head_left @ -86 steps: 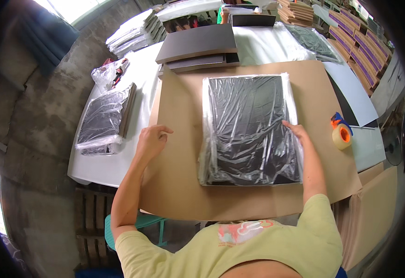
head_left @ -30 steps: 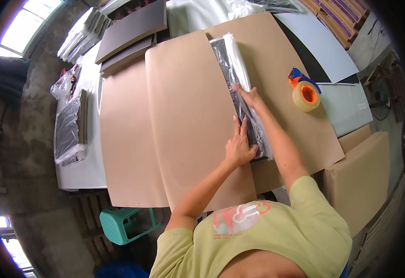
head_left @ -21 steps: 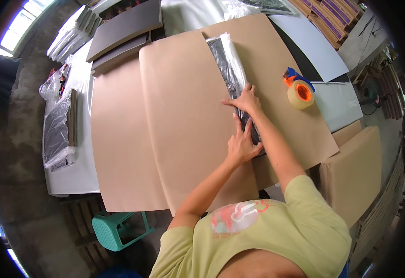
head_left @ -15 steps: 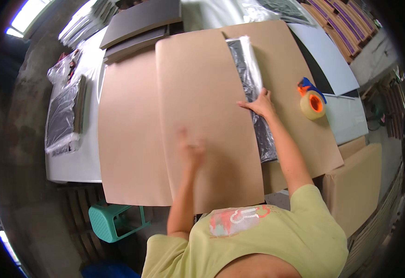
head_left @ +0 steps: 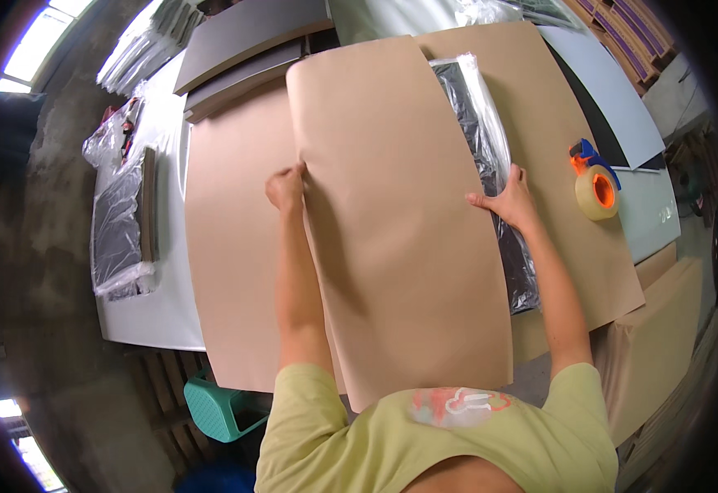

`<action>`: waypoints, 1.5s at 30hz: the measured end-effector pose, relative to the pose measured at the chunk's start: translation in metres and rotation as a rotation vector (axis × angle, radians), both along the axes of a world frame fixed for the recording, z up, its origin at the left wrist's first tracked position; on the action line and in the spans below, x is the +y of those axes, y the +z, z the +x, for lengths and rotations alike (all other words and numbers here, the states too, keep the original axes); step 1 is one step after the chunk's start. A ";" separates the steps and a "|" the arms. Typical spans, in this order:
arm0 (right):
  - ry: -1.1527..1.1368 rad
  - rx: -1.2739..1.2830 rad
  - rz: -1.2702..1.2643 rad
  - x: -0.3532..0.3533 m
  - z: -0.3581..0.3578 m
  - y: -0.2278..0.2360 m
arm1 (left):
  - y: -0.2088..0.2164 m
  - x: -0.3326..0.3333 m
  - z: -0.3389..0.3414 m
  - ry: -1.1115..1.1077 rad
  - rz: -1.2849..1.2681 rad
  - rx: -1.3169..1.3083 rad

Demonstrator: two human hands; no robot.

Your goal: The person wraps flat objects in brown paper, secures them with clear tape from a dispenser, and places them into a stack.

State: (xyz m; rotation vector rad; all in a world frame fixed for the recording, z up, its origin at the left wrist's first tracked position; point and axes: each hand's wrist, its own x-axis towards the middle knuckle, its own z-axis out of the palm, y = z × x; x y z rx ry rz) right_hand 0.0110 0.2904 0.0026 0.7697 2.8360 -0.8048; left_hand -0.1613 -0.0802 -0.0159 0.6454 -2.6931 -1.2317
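My left hand (head_left: 285,187) is closed, pinching the left edge of a brown kraft paper sheet (head_left: 400,189), which bulges up there and casts a shadow. This sheet is folded over toward the right and covers part of a flat dark panel in clear plastic wrap (head_left: 519,267). Across the wrapped panel lies my right hand (head_left: 508,201), thumb and fingers spread: the thumb rests at the paper's right edge, the fingers at the panel's far right side. More brown paper (head_left: 236,246) extends beneath, to the left and right. A tape dispenser (head_left: 597,182) with an orange core sits on the right part.
Dark flat boxes (head_left: 248,41) are stacked at the far left. Another plastic-wrapped panel (head_left: 118,226) lies on the white table's left side. A green stool (head_left: 215,407) stands below the front edge. Brown cartons (head_left: 655,345) lean at the right.
My left hand has moved from above the paper, up and left to its folded edge, and now grips it. My right hand stays on the wrapped panel. The whole view has shifted slightly.
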 end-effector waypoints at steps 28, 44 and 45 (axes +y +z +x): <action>-0.530 -0.070 0.307 0.362 0.135 -0.016 | 0.017 0.162 0.209 -0.693 -0.707 0.028; -0.307 0.161 0.274 0.310 0.119 -0.029 | 0.024 0.160 0.211 -0.692 -0.702 -0.019; -0.276 0.164 0.324 0.314 0.121 -0.026 | 0.023 0.159 0.211 -0.696 -0.693 -0.021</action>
